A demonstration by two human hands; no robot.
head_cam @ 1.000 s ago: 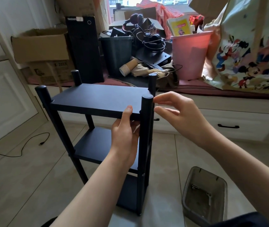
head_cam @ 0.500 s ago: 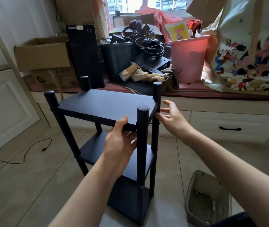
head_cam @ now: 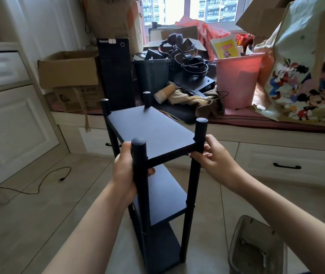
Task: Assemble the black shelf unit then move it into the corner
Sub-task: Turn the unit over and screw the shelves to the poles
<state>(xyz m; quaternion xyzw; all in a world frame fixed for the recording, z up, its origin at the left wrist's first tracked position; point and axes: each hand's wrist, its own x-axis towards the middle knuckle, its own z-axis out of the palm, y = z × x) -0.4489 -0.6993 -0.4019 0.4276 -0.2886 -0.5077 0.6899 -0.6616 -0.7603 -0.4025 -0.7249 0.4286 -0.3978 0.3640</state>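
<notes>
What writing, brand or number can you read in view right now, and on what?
"2015", after a blurred character: lower cardboard box.
White brand label at the top of the black computer tower: too blurred to read.
Yellow booklet in the pink bucket: print too small.
Black shelf unit: no text visible.

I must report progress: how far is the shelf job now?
Assembly looks done: the black shelf unit stands with three boards on four posts. In hand: left hand and right hand each grip a near post. Left: moving it into the corner.
</notes>
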